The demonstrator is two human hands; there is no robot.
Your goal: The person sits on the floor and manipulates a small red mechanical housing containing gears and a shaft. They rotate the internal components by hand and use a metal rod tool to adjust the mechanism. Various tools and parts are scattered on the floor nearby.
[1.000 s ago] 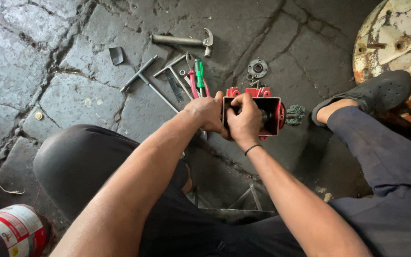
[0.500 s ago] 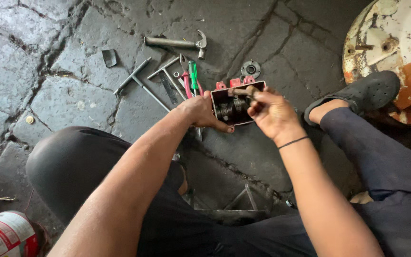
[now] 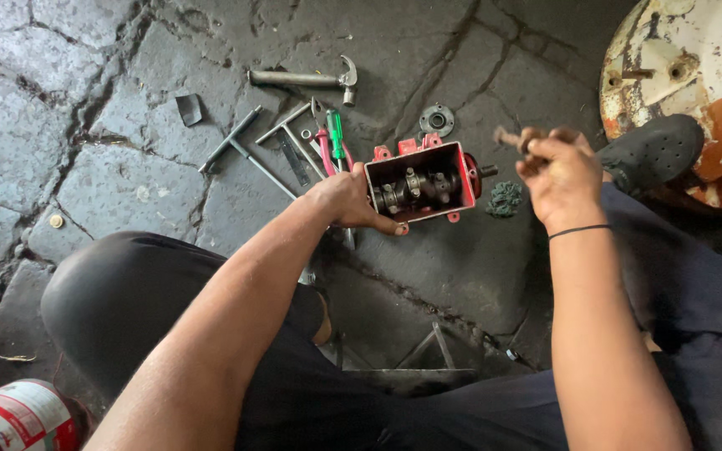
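My left hand (image 3: pixel 351 200) grips the left side of a red metal gearbox housing (image 3: pixel 424 178), held open side up, with dark gears and a shaft showing inside. My right hand (image 3: pixel 558 171) is raised to the right of the housing, apart from it, and pinches a small dark metal part (image 3: pixel 511 138) between its fingertips. A black band circles my right wrist.
On the stone floor beyond the housing lie a hammer (image 3: pixel 304 78), T-handle wrenches (image 3: pixel 240 149), green and red handled tools (image 3: pixel 333 138), a round flange (image 3: pixel 436 120) and a dark gear (image 3: pixel 505 200). A rusty white disc (image 3: pixel 695 67) sits top right, a red-and-white can (image 3: pixel 14 418) bottom left.
My right hand has lifted out of the housing and moved right and up with a small part. The open housing now shows fully, still held in my left hand.
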